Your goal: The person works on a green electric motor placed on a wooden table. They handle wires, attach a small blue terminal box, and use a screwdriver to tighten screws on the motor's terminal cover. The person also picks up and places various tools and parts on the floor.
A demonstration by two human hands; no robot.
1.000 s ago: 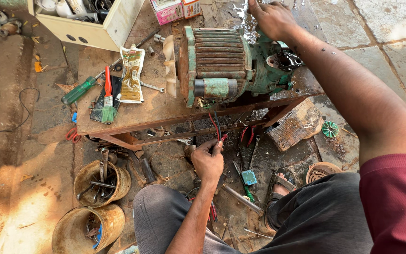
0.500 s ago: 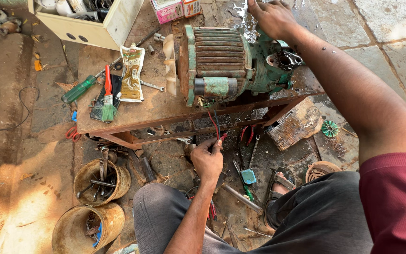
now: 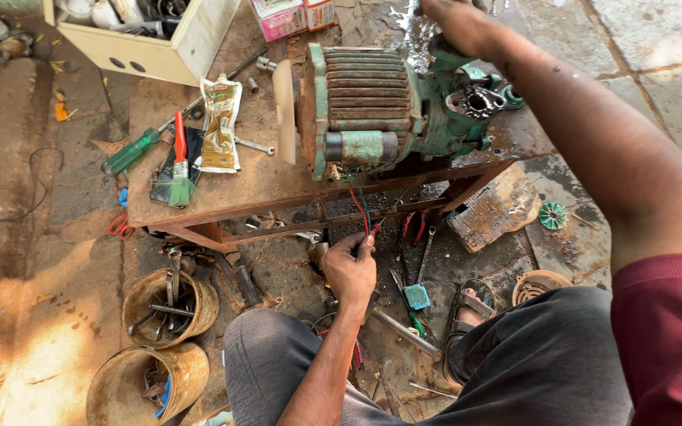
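A green electric motor with a pump end (image 3: 365, 99) lies on a rusty metal bench (image 3: 254, 177). Red and black wires (image 3: 361, 207) hang from the motor below the bench's front edge. My left hand (image 3: 350, 272) is under the bench front, closed around the lower ends of these wires. My right hand (image 3: 455, 24) reaches across to the far pump end of the motor and rests on its top. Its fingers are cut off by the top edge of the frame.
On the bench lie a green-handled screwdriver (image 3: 132, 151), a red-handled brush (image 3: 180, 162), a pouch (image 3: 219, 122) and a spanner. A cream box of parts (image 3: 159, 47) stands behind. Two rusty tins of tools (image 3: 169, 304), pliers and my sandalled foot (image 3: 467, 304) are on the ground.
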